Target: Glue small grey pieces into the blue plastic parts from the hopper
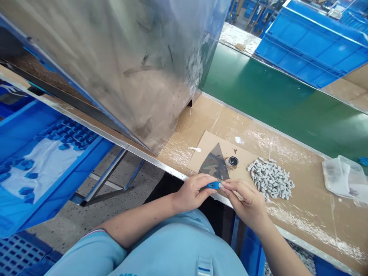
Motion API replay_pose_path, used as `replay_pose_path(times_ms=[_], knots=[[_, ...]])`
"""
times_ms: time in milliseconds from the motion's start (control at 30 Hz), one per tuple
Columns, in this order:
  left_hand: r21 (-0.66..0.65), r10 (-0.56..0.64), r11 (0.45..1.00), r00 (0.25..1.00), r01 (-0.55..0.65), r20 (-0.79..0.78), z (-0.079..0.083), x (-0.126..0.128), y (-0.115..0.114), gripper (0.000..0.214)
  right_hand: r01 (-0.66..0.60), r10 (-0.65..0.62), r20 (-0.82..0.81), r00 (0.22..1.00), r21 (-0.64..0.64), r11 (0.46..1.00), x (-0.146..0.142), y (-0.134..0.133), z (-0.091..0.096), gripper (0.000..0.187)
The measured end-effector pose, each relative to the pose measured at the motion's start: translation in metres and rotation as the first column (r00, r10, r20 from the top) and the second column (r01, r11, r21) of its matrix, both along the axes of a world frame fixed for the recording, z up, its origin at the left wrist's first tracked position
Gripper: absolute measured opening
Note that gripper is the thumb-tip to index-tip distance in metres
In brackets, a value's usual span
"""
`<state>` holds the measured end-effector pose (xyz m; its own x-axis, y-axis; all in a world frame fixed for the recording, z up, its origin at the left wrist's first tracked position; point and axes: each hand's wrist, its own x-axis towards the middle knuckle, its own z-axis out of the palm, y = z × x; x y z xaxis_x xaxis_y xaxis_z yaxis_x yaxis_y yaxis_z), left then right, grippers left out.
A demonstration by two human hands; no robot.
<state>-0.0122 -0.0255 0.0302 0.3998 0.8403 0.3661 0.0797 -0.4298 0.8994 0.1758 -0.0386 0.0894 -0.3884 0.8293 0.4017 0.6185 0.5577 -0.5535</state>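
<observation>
Cardboard-topped workbench point(304, 207): blue tool point(214, 185) held between two hands at its edge.
Its long axis lies nearly level along the bench edge, silver tip pointing right. The left hand point(192, 193) wraps closed around the handle; the right hand point(244, 201) pinches narrowly at the tip. Just beyond lie camouflage fabric point(215, 165) on a cardboard sheet point(202, 151), a small black jar point(233, 161) and a heap of gray parts point(270, 179). A green conveyor point(273, 96) runs behind.

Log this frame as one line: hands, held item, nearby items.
Left hand: grips blue-handled tool | Right hand: pinches its metal tip | Nearby: camouflage fabric piece, small black jar, grey pieces pile
</observation>
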Motion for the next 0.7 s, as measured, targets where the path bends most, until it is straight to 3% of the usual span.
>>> replay_pose_path(times_ms=[167,333,433,700], knots=[[-0.04,-0.057,0.998,0.997,0.056,-0.042,-0.003,-0.001,0.001,0.022,-0.016,0.014,-0.035,0.999,-0.052,0.999,0.005,-0.004,-0.008,0.012],[-0.168,-0.256,0.958,0.956,0.231,-0.147,0.003,-0.012,0.007,0.032,0.045,-0.051,-0.03,0.998,-0.185,0.982,0.005,-0.01,-0.007,0.005],[-0.218,-0.369,0.922,0.895,0.319,-0.251,0.006,-0.018,0.005,0.035,0.019,0.001,0.071,0.998,-0.282,0.959,0.003,-0.014,0.0,0.016],[-0.109,-0.367,0.929,0.855,0.353,-0.366,0.011,-0.017,0.0,0.039,-0.084,0.143,0.151,0.978,-0.342,0.936,0.0,-0.017,0.014,0.022]])
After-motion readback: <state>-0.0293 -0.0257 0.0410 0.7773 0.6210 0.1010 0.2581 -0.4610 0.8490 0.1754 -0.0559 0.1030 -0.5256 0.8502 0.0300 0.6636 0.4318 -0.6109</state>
